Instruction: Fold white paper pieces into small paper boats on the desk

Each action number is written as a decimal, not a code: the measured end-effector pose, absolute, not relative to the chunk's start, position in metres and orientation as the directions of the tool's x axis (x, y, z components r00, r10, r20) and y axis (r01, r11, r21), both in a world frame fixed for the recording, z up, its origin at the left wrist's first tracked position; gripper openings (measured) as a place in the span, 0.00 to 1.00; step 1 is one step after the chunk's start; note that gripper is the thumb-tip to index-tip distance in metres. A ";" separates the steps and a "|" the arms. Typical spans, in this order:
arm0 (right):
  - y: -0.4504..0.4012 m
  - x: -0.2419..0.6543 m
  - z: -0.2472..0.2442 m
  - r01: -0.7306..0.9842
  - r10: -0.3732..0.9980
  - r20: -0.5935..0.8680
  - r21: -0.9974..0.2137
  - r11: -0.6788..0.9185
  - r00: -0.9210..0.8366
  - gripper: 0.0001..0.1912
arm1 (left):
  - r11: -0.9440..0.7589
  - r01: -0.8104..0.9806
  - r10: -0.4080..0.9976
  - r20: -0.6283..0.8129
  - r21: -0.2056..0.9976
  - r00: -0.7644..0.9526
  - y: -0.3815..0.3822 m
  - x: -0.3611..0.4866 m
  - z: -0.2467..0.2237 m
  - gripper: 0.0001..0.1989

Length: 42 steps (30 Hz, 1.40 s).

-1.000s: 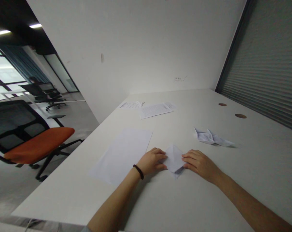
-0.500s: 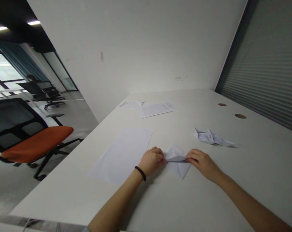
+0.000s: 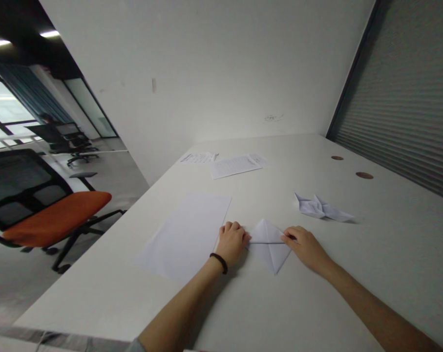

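1. The folded paper point(image 3: 268, 248) lies on the table between the two hands; its upper flap, raised half a second ago, now looks flat. A straight line crosses the middle, so this fold appears laid down, with the diamond's top and bottom points showing.
2. The right hand point(image 3: 305, 249) is nearly closed, thumb and fingertips together at the paper's right corner, apparently pinching it.
3. The left hand point(image 3: 233, 243) has its fingers curled at the left corner (whether they pinch or only press, one cannot tell).
4. The loose sheet point(image 3: 186, 234) sits just left; the left hand overlaps its right edge in view, so leftward movement could disturb it.
5. The folded figure point(image 3: 322, 208) stands beyond the right hand, near but apart, limiting movement that way.
6. Bare table point(image 3: 309, 313) lies between the forearms, giving room towards the person; its left edge runs beyond the loose sheet.
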State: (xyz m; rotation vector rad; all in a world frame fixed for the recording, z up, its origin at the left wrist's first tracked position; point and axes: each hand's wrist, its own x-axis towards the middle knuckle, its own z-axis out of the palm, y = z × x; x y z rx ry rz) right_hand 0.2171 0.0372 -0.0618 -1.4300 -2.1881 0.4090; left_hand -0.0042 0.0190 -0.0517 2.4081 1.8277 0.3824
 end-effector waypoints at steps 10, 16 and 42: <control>0.039 0.224 -0.061 0.690 0.912 0.205 -0.600 0.404 -0.355 0.13 | -0.350 0.861 0.937 0.154 0.370 0.315 0.018 -0.012 -0.051 0.10; 0.039 0.221 -0.066 0.713 0.904 0.260 -0.555 0.428 -0.341 0.16 | -0.237 0.847 0.971 0.127 0.475 0.201 0.025 -0.013 -0.053 0.10; 0.040 0.218 -0.072 0.809 0.917 0.311 -0.453 0.374 -0.250 0.13 | -0.207 0.947 0.969 0.185 0.245 0.164 0.019 0.001 -0.057 0.15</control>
